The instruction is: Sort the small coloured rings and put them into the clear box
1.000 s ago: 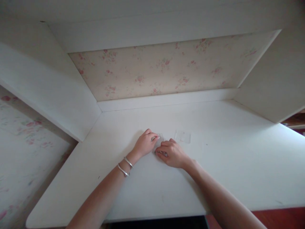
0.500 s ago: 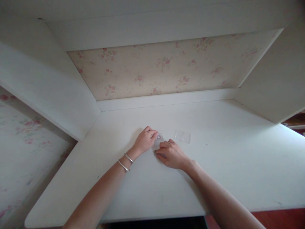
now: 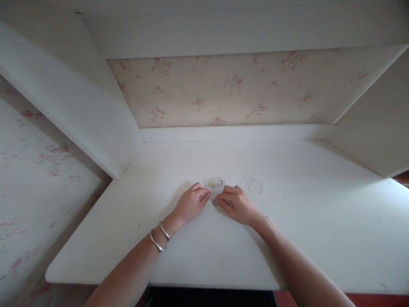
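Note:
A small clear plastic box (image 3: 214, 183) lies on the white desk just beyond my fingertips, with small gold-coloured and silvery pieces inside. My left hand (image 3: 191, 201) is pinched close to its near left side; a pale bit shows between thumb and finger, too small to name. To the right, my right hand (image 3: 237, 205) is closed with its fingers curled, and something small and greyish sits at its fingertips. Its kind cannot be made out. Beyond the right hand, a flat clear plastic lid (image 3: 255, 185) rests on the desk, apart from the box.
The white desk (image 3: 191, 251) is bounded by side panels (image 3: 108, 128) and a low ledge (image 3: 236, 133) at the back. Floral wallpaper (image 3: 217, 94) covers the wall behind. Small dark marks dot the desktop.
Both hands have drawn back slightly towards me and the clear box now shows beyond them with its gold-coloured contents visible. The camera view has shifted a little.

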### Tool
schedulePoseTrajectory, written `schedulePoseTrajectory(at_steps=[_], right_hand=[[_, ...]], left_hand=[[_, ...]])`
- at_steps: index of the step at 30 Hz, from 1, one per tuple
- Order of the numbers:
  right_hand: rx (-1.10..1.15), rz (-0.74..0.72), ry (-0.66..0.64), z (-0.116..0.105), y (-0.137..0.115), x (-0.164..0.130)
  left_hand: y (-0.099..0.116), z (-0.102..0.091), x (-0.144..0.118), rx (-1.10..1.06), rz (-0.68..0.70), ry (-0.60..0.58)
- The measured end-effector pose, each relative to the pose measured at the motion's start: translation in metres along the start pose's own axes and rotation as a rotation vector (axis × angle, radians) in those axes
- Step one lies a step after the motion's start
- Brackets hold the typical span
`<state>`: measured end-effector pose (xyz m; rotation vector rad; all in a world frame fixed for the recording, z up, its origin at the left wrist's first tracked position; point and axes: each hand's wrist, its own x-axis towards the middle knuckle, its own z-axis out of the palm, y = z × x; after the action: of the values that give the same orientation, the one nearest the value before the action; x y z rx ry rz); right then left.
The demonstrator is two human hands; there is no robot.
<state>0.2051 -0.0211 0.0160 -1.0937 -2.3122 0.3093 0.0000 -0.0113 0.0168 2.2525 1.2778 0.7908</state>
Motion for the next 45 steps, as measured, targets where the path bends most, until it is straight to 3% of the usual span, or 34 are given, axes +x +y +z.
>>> schedulePoseTrajectory(at_steps=[6,10,18,24,29,36,45], right_hand=[[0.189,0.236,0.244,0.006,0.013,0.007],[0.176,0.341,0.336,0.01,0.028,0.015],[0.113,0.373,0.253,0.017,0.041,0.019],[0.081,0.407,0.348,0.008,0.038,0.015],[0.084,0.427,0.315,0.005,0.036,0.012],[0.064,0.322,0.292,0.003,0.026,0.007],[-0.086,-0.049,-0.016,-0.008,-0.004,-0.001]], left_hand=[[0.002,0.0,-0.003,0.007,0.024,-0.057],[0.004,0.004,-0.007,0.097,0.074,-0.149],[0.005,0.008,-0.007,0.251,0.063,-0.223],[0.007,0.005,-0.007,0.284,0.079,-0.242],[0.006,0.006,-0.008,0.236,0.072,-0.211],[0.005,0.004,-0.003,-0.015,0.025,-0.107],[0.006,-0.002,0.016,-0.006,0.006,0.086]])
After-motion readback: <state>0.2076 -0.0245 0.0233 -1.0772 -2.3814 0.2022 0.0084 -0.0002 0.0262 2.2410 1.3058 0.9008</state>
